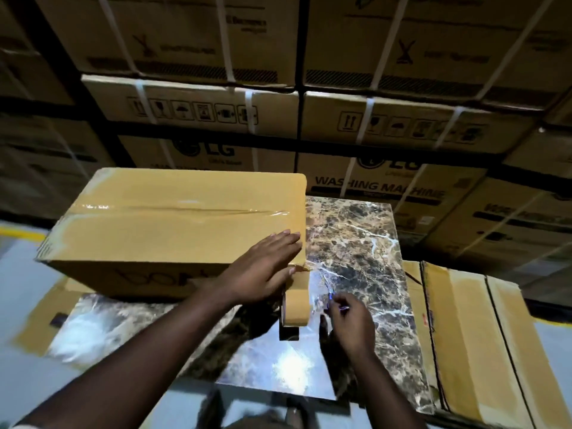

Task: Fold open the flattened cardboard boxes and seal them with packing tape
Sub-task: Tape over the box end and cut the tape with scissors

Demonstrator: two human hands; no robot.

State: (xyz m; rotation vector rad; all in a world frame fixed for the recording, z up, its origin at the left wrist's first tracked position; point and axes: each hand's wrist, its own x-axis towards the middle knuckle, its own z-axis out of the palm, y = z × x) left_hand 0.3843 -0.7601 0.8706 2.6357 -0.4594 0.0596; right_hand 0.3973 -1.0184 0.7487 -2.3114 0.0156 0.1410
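The box (173, 218) sits on the table (356, 243), at its far left. My tape roll (295, 308) stands just right of its near corner. Flattened boxes (464, 329) lie to the table's right, stacked cartons (402, 125) behind.

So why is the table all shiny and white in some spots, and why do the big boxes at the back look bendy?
In the head view, overhead light bounces off the glossy marble table as white glare patches; the wide-angle lens curves the stacked boxes behind; the left hand on the taped box looks slightly motion-blurred.

Single head-worn view, close, forward and down over the table (356, 243).
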